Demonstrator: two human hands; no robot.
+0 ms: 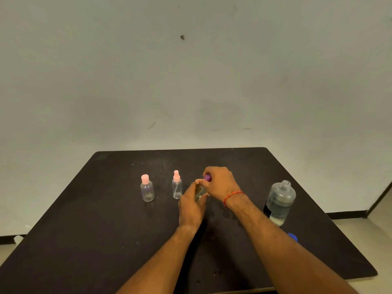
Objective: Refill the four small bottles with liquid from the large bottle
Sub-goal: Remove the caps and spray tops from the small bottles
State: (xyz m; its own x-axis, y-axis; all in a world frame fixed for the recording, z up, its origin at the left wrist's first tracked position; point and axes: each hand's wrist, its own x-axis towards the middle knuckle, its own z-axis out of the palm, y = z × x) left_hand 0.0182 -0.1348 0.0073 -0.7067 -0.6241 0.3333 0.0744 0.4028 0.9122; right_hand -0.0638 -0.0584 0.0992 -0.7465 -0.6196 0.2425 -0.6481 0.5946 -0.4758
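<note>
The left hand [192, 205] wraps its fingers round a small bottle [199, 193] mid-desk [106, 230], holding it upright; the right hand [220, 183] sits over the top, fingers pinched on its purple cap [207, 177]; a red thread [232, 197] circles that wrist. To the left stand two more, apart from each other: a pink-capped bottle [147, 190] and a pink sprayer [177, 187], both looking empty. On the right the big bottle [280, 203] stands uncapped, partly full; a blue cap [293, 237] lies near it, by the right forearm.
</note>
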